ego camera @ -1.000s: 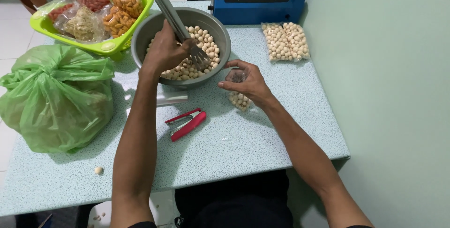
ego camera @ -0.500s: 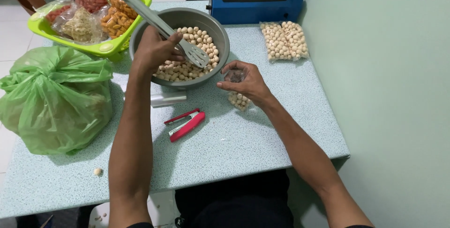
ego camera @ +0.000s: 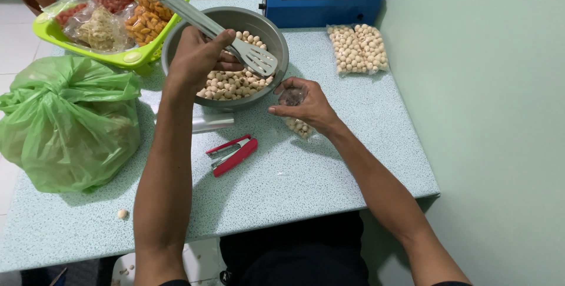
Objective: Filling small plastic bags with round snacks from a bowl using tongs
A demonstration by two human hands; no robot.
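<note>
A person is sitting at a pale blue-green speckled table [ego camera: 329, 162] that is standing against a plain light green wall [ego camera: 488, 86] on the right, with white floor tiles [ego camera: 17, 45] showing beyond its far left edge. The left hand [ego camera: 197, 59] is closing its fingers around the handle of a metal slotted spatula [ego camera: 206, 24], whose blade is hanging over a grey metal bowl [ego camera: 176, 45] of small pale round snacks [ego camera: 232, 83]. The right hand [ego camera: 306, 106] is resting just beside the bowl's near right rim, its fingers pinching the mouth of a small clear bag [ego camera: 297, 122] that is standing on the table and holding a few of the snacks. A red stapler [ego camera: 232, 155] is lying near the bowl's front, well clear of both hands. A sealed packet of snacks [ego camera: 359, 47] is lying at the far right, just in front of a blue heat sealer [ego camera: 321, 3]. A lime green tray [ego camera: 126, 57] of filled packets is sitting at the far left, and a knotted green plastic bag [ego camera: 67, 121] is occupying the near left. One stray snack [ego camera: 122, 213] is lying near the front edge.
</note>
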